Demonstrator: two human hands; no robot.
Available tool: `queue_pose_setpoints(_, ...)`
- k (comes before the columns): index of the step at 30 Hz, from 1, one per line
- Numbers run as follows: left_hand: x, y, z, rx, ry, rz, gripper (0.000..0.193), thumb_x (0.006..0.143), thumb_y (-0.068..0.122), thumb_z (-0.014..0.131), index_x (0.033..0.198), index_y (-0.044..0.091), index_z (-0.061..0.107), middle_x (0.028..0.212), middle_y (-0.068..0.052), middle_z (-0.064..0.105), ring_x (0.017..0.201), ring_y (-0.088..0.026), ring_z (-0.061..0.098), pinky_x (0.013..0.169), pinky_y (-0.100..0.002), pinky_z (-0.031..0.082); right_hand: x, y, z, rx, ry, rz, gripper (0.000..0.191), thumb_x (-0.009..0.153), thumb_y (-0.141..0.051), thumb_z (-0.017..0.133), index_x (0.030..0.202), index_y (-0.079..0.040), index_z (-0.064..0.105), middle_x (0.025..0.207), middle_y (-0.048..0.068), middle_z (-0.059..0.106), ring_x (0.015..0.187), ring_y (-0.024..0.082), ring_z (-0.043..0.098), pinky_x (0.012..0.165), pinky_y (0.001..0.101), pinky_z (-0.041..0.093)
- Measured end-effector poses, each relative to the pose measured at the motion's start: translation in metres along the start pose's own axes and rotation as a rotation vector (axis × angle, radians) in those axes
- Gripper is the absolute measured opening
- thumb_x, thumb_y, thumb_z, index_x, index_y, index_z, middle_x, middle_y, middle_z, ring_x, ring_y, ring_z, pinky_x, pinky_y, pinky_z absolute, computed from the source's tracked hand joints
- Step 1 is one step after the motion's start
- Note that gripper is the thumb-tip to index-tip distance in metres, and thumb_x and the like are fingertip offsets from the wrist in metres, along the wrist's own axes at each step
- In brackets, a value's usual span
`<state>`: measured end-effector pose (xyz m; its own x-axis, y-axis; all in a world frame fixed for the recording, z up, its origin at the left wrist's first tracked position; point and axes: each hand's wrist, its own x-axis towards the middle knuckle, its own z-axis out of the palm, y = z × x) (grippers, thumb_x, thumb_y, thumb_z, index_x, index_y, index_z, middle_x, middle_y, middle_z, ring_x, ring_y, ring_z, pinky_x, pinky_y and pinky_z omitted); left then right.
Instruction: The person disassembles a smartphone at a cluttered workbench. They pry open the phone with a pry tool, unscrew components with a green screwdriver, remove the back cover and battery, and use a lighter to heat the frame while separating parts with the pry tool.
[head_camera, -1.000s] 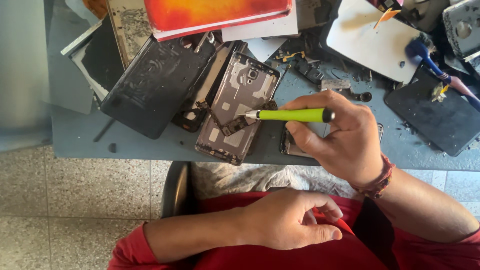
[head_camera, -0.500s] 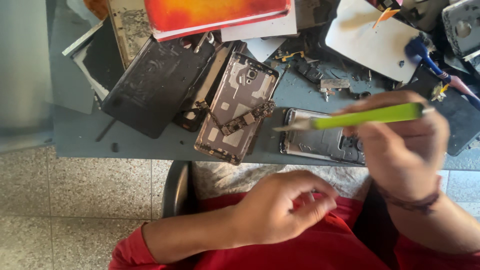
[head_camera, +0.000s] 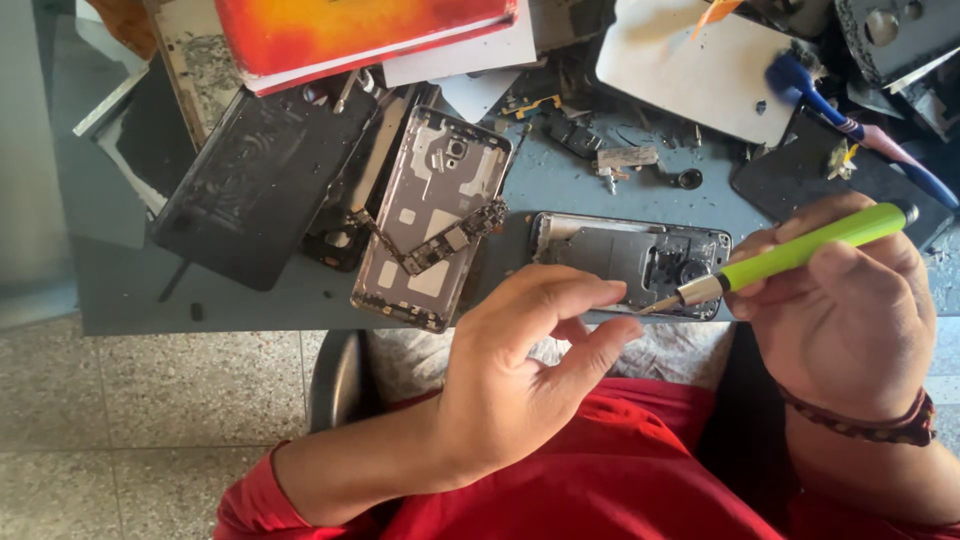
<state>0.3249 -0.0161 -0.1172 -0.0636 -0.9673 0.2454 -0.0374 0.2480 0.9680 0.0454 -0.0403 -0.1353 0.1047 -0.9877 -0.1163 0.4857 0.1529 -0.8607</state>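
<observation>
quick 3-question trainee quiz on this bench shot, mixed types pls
1. True or false: the right hand holds a green-handled screwdriver.
2. Which thing lies nearest the screwdriver's tip? A) the orange-red book B) the opened grey phone frame C) the blue toothbrush
3. Fill in: the left hand is raised with its thumb and fingers curled near the screwdriver's ____.

Key: 1 true; 2 B; 3 tip. Whether the left hand pinches anything is too small to tell.
</observation>
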Motion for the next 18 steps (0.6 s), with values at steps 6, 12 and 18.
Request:
queue_pose_setpoints(6, -0.004, -0.017, -0.005, 0.002, -0.018, -0.015, 0.023, 0.094, 0.004, 0.083, 0.114, 0.003, 0.072, 0.11, -0.009, 0.073, 0.09, -0.014, 0.074, 0.075, -0.023, 0.062, 0.004, 0.015, 0.005, -0.03, -0.027, -0.023, 0.016, 0.11, -0.008, 0.057, 0.111, 0.008, 0.06, 0.094, 0.025, 0.069, 0.088, 0.033, 0.067, 0.074, 0.0415, 0.052)
queue_pose_setpoints(12, -0.002, -0.018, -0.008, -0.083, -0.037, -0.02, 0.018, 0.099, 0.001, 0.079, 0.115, 0.003, 0.073, 0.113, -0.008, 0.071, 0.09, -0.011, 0.075, 0.076, -0.02, 0.064, 0.005, 0.018, 0.007, -0.085, -0.029, -0.09, 0.016, 0.112, -0.008, 0.057, 0.107, 0.007, 0.061, 0.099, 0.018, 0.066, 0.084, 0.034, 0.067, 0.07, 0.0415, 0.053)
queue_pose_setpoints(18, -0.007, -0.015, -0.019, -0.058, -0.034, -0.006, 0.017, 0.098, 0.0, 0.079, 0.113, 0.003, 0.073, 0.111, -0.008, 0.071, 0.088, -0.011, 0.074, 0.077, -0.021, 0.063, -0.002, 0.02, 0.014, -0.165, -0.055, -0.16, 0.016, 0.113, -0.008, 0.058, 0.108, 0.007, 0.06, 0.094, 0.02, 0.067, 0.081, 0.034, 0.071, 0.073, 0.0416, 0.055)
